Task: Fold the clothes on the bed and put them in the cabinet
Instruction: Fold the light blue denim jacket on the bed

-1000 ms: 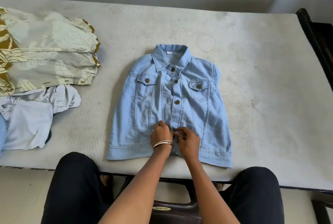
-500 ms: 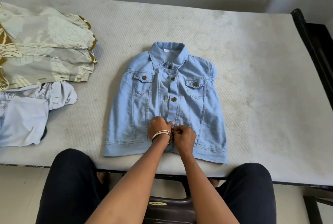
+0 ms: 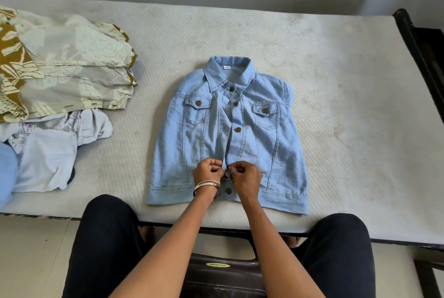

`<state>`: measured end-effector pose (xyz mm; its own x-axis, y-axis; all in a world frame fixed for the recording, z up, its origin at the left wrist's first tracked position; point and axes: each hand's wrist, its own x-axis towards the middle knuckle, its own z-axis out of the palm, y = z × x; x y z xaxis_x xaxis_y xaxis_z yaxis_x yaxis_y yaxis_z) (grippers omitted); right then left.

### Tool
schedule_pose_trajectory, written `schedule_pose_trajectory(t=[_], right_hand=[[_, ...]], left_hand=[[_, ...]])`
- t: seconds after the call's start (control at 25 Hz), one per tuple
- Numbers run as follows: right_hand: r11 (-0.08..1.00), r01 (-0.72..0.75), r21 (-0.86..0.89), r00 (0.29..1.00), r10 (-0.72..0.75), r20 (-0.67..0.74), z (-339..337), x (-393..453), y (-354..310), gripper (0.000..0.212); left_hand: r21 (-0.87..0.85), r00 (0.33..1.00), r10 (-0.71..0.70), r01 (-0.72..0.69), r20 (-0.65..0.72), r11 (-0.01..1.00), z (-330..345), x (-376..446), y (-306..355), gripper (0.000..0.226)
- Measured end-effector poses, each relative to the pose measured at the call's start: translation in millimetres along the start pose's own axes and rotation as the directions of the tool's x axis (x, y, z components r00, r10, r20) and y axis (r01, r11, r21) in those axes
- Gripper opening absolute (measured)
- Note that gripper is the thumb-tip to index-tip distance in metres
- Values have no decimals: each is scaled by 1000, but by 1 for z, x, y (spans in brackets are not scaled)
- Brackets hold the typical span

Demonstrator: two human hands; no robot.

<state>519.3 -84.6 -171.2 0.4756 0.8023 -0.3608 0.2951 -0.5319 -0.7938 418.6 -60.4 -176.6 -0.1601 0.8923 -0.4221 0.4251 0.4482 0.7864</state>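
We see one soft denim jacket (image 3: 228,134) on the quilted bed (image 3: 336,81); left hand (image 3: 208,173) and right hand (image 3: 246,176) each pinch its placket.

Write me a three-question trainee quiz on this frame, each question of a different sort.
1. True or false: the denim jacket lies front up on the mattress.
2. What do the left hand and right hand pinch? A) collar B) front plackets near the hem C) a chest pocket
3. Fill in: the patterned clothes pile lies to the jacket's ____.

Key: 1 true; 2 B; 3 left.
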Motion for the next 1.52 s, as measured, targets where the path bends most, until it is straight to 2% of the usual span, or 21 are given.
schedule_pose_trajectory(t=[0.08,0.2,0.28,0.36,0.44,0.56,0.72,0.8,0.84,1.08,1.16,1.32,1.4,1.52], right_hand=[[999,46,-23,999,-46,16,-2,-2,-1,8],[998,67,-3,993,-66,96,-11,-3,-2,18],[998,35,50,986,-42,159,-20,-1,0,28],[994,-13,112,975,-12,221,-27,-3,0,35],[988,-32,154,962,-11,271,-32,-4,-2,37],[989,-31,144,949,-15,314,-37,-6,-5,26],[995,11,99,932,-47,359,-36,-7,-9,17],[1000,9,9,958,-12,285,-28,-7,-11,8],[999,15,-42,972,-4,236,-24,-6,-12,11],[974,142,-177,984,-119,136,-12,-14,-9,14],[970,176,-171,979,-154,135,-12,-16,-5,14],[968,223,-118,964,-200,175,-17,-18,2,14],[989,137,-51,972,-124,200,-20,-18,4,14],[964,-155,214,942,80,325,-27,-16,7,12]], left_hand=[[-47,1000,-23,23,-6,999,-2,-7,3,25],[-127,998,-62,61,-4,990,-5,-13,7,18],[-195,996,-85,91,36,977,-8,-18,10,12],[-275,991,-109,125,75,953,-11,-21,11,20],[-288,992,-110,122,56,950,-13,-26,13,19],[-232,996,-94,93,5,968,-14,-32,14,9],[52,996,70,-67,-57,996,-15,-30,13,10],[146,991,114,-104,-62,984,-12,-33,15,7],[186,990,127,-113,-61,976,-10,-35,16,7],[254,986,164,-154,-18,955,-15,-36,20,8],[267,987,157,-159,30,951,-19,-33,23,8],[293,993,7,-41,118,955,-24,-19,31,15],[231,975,-103,56,196,971,-28,-14,34,15],[119,917,-188,155,351,981,-34,-11,30,19]])
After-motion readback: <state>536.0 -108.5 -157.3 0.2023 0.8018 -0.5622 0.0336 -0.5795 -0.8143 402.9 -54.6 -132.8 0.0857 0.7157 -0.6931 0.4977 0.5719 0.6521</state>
